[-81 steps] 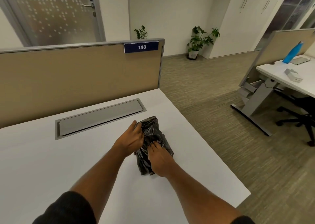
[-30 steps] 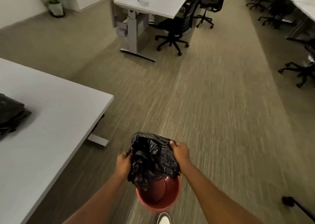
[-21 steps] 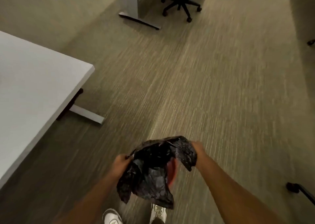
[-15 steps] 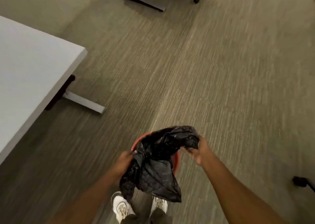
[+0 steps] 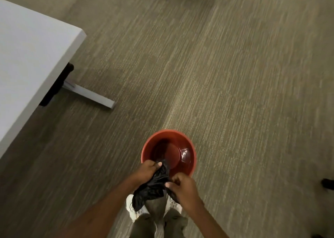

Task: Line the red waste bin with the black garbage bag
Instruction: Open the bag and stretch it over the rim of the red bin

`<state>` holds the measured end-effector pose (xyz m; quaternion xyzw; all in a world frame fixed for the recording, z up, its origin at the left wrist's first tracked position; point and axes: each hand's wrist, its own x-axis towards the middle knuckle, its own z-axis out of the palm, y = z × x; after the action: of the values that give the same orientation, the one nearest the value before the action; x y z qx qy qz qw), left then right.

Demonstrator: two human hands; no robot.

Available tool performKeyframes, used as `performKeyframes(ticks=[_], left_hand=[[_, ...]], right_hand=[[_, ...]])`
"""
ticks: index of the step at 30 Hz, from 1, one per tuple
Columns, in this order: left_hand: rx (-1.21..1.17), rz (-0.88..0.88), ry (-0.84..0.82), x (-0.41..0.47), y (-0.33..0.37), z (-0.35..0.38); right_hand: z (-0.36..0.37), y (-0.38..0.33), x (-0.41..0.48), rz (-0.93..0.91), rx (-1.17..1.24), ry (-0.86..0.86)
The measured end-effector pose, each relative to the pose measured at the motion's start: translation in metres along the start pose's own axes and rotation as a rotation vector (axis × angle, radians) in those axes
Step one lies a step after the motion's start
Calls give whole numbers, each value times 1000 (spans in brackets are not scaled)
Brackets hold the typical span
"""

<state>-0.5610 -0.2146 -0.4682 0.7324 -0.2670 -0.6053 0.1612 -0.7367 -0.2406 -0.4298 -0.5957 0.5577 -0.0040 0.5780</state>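
Both the left hand (image 5: 147,170) and right hand (image 5: 182,187) grip the bunched black garbage bag (image 5: 152,187) above the near rim of the red waste bin (image 5: 192,148). Held there, its mouth can be opened over the bin on the floor (image 5: 235,75).

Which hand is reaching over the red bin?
The left hand. It holds the black bag over the bin's rim; the right hand stays nearer the shoes.

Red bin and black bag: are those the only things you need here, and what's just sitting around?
For the job:
red bin
black bag
left hand and right hand, both gripping the bag

Just there:
white desk
desk foot
carpet
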Motion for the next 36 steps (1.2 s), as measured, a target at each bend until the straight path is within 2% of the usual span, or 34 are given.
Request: performKeyframes(ticks=[5,8,11,18,26,29,31,36], left_hand=[[187,77,-60,6,1,-10],[481,96,-105,3,9,-15],[827,234,-9,2,16,-11],[1019,330,183,4,0,-12],[1011,319,287,25,-20,-14],[900,305,318,47,-19,-20],[844,282,301,67,-18,-22],[658,241,238,128,-13,-25]], right_hand=[[-29,16,11,102,122,123],[-35,22,16,62,155,262],[-33,25,19,-74,41,409],[-40,31,41,-146,-160,461],[-50,55,58,-298,-434,245],[-50,70,76,-395,-571,128],[-48,80,95,-380,-656,38],[-43,85,167,-205,-397,118]])
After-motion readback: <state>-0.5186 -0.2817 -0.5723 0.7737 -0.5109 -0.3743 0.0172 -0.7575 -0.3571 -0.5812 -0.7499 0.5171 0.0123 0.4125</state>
